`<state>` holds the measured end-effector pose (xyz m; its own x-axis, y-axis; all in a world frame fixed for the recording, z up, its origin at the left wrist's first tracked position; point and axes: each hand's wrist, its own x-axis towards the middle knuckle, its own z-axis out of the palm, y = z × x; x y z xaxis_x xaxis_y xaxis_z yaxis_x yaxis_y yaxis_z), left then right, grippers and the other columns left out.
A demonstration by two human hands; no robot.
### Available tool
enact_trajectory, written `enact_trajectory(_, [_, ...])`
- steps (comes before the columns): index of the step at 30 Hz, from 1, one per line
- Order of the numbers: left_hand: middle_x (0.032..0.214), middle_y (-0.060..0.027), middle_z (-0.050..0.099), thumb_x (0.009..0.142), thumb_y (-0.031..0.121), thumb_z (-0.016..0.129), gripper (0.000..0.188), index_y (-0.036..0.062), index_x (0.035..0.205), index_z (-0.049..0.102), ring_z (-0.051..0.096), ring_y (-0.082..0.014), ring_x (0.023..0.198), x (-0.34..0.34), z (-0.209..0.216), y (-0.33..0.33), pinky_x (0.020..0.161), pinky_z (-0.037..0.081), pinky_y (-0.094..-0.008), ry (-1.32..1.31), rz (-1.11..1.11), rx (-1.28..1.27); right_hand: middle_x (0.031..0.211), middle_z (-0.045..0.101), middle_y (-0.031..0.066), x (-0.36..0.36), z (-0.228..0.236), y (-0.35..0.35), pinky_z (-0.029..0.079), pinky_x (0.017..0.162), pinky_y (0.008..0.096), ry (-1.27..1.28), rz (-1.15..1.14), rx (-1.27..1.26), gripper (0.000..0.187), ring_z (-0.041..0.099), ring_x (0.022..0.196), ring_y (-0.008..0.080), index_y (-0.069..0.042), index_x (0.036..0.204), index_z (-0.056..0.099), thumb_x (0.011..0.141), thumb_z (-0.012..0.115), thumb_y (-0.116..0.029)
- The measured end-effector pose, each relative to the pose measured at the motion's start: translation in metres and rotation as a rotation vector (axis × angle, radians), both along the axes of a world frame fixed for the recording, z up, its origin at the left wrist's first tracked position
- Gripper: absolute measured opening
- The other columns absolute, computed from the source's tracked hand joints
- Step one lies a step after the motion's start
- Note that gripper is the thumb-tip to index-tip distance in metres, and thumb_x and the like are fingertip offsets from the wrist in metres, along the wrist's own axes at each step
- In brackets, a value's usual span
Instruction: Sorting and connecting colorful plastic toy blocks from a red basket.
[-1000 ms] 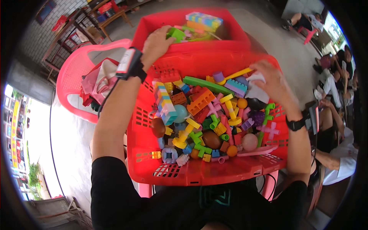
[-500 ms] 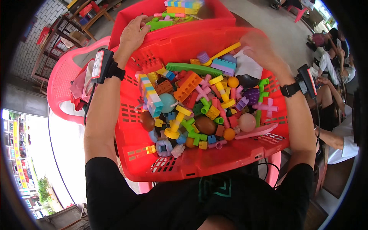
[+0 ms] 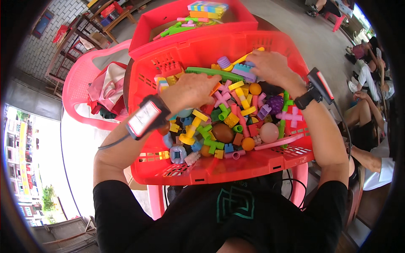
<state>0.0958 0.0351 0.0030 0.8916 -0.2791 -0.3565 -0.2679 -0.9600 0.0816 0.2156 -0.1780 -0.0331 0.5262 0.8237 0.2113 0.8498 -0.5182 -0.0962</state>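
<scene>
1. The left hand is placed palm-down on the toy pile at the centre of the frame, fingers curled over an orange piece; whether anything is gripped cannot be told.
2. The right hand is laid on the pile at upper right of centre, fingers bent over a blue block; a firm hold cannot be confirmed.
3. A band-mounted device is worn on each wrist.
4. Both hands are contained within a red plastic basket, which fills the middle of the frame and is loaded with mixed coloured building pieces.
5. A long green bar is located between the hands, toward the far wall.
6. A brown ball and a pink ball are seated near the lower rim.
7. A second red basket is positioned directly above, touching the first.
8. A pink chair is found at the left.
</scene>
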Motion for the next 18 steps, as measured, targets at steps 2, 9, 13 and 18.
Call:
enact_trajectory(2, [0.1,-0.0185,0.058,0.072,0.031,0.068,0.063,0.0112,0.124,0.039,0.059,-0.0344,0.093,-0.007,-0.011,0.0,0.078,0.047,-0.0424,-0.102,0.014,0.059,0.095,0.056,0.0108,-0.002,-0.014,0.006,0.044,0.079,0.0389,-0.03,0.024,-0.037,0.028,0.055,0.093,0.0285,-0.006,0.094,0.056,0.074,0.063,-0.024])
enact_trajectory(9, [0.1,-0.0184,0.059,0.074,0.027,0.066,0.057,0.0104,0.121,0.039,0.058,-0.0361,0.096,0.013,-0.033,0.025,0.078,0.046,-0.045,-0.133,0.158,-0.152,0.101,0.055,0.0168,-0.008,-0.019,0.014,0.043,0.083,0.0395,0.059,0.007,-0.021,0.032,0.053,0.099,0.032,0.001,0.096,0.055,0.075,0.062,-0.022])
enact_trajectory(13, [0.099,-0.0127,0.06,0.074,0.014,0.062,0.049,0.0067,0.118,0.041,0.06,-0.0253,0.094,0.03,-0.037,0.045,0.076,0.047,-0.0377,-0.092,0.235,-0.483,0.104,0.055,0.0184,-0.002,-0.02,0.014,0.042,0.085,0.0398,0.084,-0.04,-0.048,0.042,0.052,0.1,0.0339,0.001,0.105,0.053,0.073,0.064,-0.024])
enact_trajectory(18, [0.11,-0.008,0.056,0.079,0.001,0.055,0.038,0.0003,0.116,0.047,0.058,-0.0164,0.099,0.041,-0.027,0.048,0.088,0.046,-0.0291,0.178,0.373,-1.395,0.106,0.055,0.0188,0.0,-0.018,0.011,0.042,0.085,0.04,0.193,-0.07,-0.097,0.053,0.053,0.1,0.0336,0.001,0.111,0.051,0.068,0.066,-0.029])
